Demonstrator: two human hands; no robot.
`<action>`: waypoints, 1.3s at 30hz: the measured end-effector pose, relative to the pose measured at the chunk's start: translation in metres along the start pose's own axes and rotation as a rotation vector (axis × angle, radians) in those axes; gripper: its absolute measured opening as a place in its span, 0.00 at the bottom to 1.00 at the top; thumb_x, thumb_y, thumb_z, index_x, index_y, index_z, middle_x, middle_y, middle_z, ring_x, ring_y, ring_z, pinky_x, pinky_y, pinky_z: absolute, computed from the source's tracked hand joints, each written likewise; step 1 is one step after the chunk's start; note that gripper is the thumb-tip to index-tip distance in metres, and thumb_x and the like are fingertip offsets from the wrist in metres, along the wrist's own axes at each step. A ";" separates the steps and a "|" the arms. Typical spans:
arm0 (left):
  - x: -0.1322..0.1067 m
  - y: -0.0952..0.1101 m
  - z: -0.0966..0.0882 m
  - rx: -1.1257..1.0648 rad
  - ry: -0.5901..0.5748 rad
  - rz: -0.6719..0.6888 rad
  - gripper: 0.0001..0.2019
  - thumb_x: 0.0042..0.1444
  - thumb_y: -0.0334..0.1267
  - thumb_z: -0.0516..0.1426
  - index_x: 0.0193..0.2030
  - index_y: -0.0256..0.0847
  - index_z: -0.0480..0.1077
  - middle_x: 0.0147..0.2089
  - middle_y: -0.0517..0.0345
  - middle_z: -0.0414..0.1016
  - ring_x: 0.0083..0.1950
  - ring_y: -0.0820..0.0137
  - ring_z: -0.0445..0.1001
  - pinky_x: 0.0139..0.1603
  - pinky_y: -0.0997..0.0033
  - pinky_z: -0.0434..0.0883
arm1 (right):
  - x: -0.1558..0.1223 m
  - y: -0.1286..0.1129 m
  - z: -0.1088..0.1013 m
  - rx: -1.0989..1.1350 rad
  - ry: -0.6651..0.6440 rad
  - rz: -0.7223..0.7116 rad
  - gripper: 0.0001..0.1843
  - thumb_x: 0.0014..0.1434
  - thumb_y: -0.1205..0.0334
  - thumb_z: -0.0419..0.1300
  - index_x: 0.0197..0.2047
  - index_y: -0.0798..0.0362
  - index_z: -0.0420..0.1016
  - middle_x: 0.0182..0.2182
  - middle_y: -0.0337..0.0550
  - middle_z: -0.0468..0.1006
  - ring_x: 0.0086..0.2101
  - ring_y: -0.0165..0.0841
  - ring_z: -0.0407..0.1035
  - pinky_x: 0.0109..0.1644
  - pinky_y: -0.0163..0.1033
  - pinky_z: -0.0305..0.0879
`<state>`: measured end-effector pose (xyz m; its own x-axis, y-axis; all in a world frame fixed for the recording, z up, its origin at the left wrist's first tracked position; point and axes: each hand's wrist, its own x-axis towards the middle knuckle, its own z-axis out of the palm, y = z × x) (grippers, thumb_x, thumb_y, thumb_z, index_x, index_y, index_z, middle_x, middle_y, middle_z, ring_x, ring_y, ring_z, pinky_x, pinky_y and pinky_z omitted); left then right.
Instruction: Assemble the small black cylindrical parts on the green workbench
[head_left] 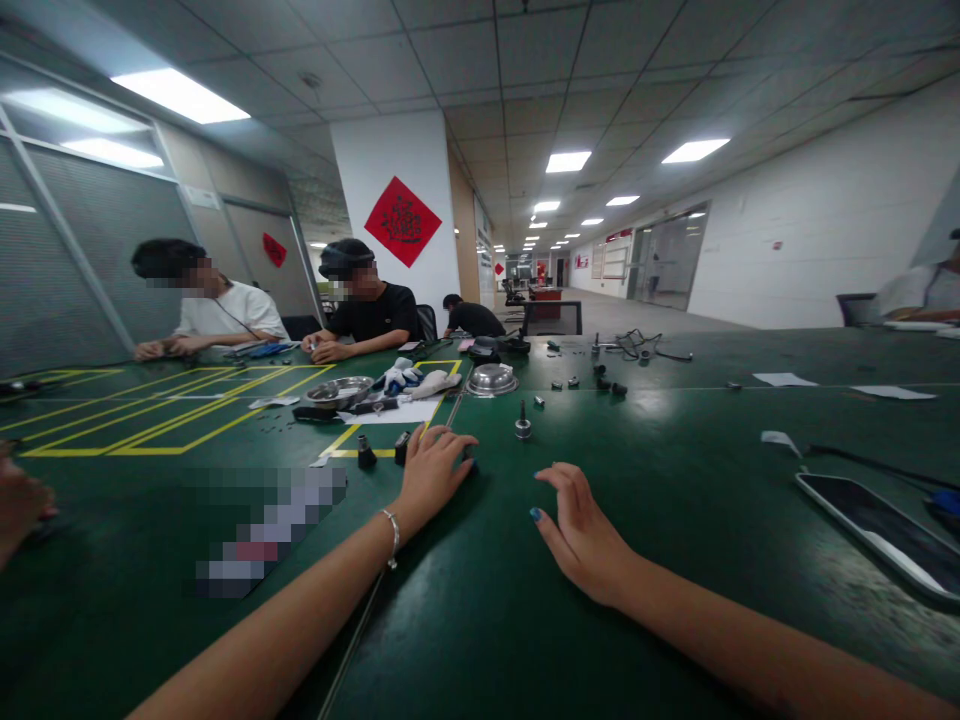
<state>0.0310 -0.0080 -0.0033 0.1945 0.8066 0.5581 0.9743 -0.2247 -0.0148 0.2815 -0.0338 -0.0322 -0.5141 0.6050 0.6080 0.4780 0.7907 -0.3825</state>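
Observation:
My left hand [435, 470], a bracelet on its wrist, reaches over the green table with its fingers stretched and apart. Close beside its knuckles stands a small black part [402, 447], and a black cone-like part [365, 453] is further left. At the left thumb tip is a dark spot I cannot make out. My right hand [585, 535], with blue nails, hovers over or rests on the table, thumb and fingers apart and nothing between them. Beyond both hands stands a metal fitting with a dark stem [523, 422]; a small metal piece [539, 401] lies behind it.
A metal bowl [339, 389], an upturned metal bowl [492, 379] and gloves [435, 384] lie ahead. Several black parts [610, 384] and a cable [652, 347] are farther back. A phone [877, 530] lies at right. Other people [375, 320] sit across; another person's hand [19, 505] is at left.

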 end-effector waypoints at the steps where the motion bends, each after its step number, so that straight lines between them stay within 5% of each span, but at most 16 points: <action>1: 0.001 -0.010 0.001 0.052 0.015 -0.045 0.13 0.56 0.37 0.57 0.48 0.50 0.71 0.45 0.59 0.76 0.57 0.57 0.63 0.65 0.48 0.46 | 0.000 0.000 0.000 -0.005 -0.005 -0.002 0.20 0.64 0.64 0.48 0.58 0.54 0.51 0.52 0.56 0.57 0.54 0.45 0.56 0.57 0.53 0.60; 5: 0.002 -0.042 0.002 0.211 0.048 -0.155 0.13 0.56 0.38 0.56 0.49 0.48 0.72 0.48 0.56 0.75 0.60 0.53 0.60 0.66 0.44 0.43 | 0.000 0.000 0.000 -0.027 -0.012 -0.018 0.19 0.63 0.65 0.48 0.57 0.55 0.53 0.51 0.56 0.57 0.53 0.44 0.57 0.57 0.52 0.60; 10: 0.002 -0.052 0.007 0.275 0.130 -0.265 0.22 0.59 0.39 0.52 0.60 0.39 0.62 0.59 0.47 0.68 0.65 0.50 0.54 0.66 0.45 0.43 | 0.001 0.000 0.001 -0.027 -0.031 -0.019 0.18 0.63 0.66 0.49 0.56 0.56 0.54 0.50 0.56 0.57 0.53 0.44 0.56 0.58 0.53 0.58; 14: 0.004 -0.056 0.014 0.242 0.082 -0.368 0.22 0.62 0.33 0.45 0.61 0.27 0.58 0.61 0.38 0.64 0.63 0.54 0.59 0.63 0.52 0.54 | 0.001 0.000 0.000 -0.020 -0.046 -0.016 0.18 0.63 0.66 0.50 0.56 0.54 0.55 0.50 0.54 0.58 0.53 0.44 0.57 0.58 0.53 0.59; 18: 0.005 -0.059 0.015 0.208 -0.030 -0.389 0.18 0.61 0.30 0.45 0.55 0.30 0.65 0.52 0.41 0.72 0.54 0.58 0.69 0.55 0.60 0.64 | 0.002 -0.001 -0.002 -0.022 -0.054 -0.012 0.18 0.63 0.66 0.50 0.56 0.53 0.55 0.50 0.53 0.59 0.52 0.43 0.59 0.57 0.52 0.60; 28: 0.004 -0.038 -0.013 0.225 -0.185 -0.549 0.17 0.60 0.37 0.45 0.35 0.34 0.73 0.41 0.40 0.75 0.43 0.53 0.74 0.39 0.58 0.69 | 0.003 -0.005 -0.005 -0.002 -0.070 0.007 0.19 0.62 0.67 0.51 0.56 0.51 0.56 0.49 0.52 0.59 0.51 0.43 0.60 0.56 0.52 0.62; 32: 0.003 -0.027 -0.017 0.158 -0.246 -0.493 0.17 0.56 0.40 0.48 0.25 0.36 0.73 0.33 0.45 0.75 0.37 0.57 0.75 0.34 0.64 0.69 | 0.004 -0.006 -0.006 0.004 -0.083 0.008 0.19 0.62 0.67 0.52 0.55 0.51 0.56 0.49 0.51 0.59 0.50 0.42 0.60 0.56 0.52 0.62; 39: 0.001 -0.001 -0.003 -0.020 -0.175 -0.288 0.12 0.57 0.34 0.47 0.25 0.39 0.67 0.33 0.51 0.71 0.38 0.64 0.72 0.40 0.67 0.68 | 0.005 -0.008 -0.008 0.006 -0.102 0.012 0.19 0.61 0.69 0.52 0.55 0.52 0.57 0.48 0.50 0.58 0.50 0.42 0.59 0.56 0.52 0.61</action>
<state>0.0303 -0.0088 -0.0002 -0.0703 0.9198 0.3861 0.9900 0.0168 0.1402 0.2809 -0.0377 -0.0212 -0.5784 0.6206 0.5295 0.4805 0.7837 -0.3937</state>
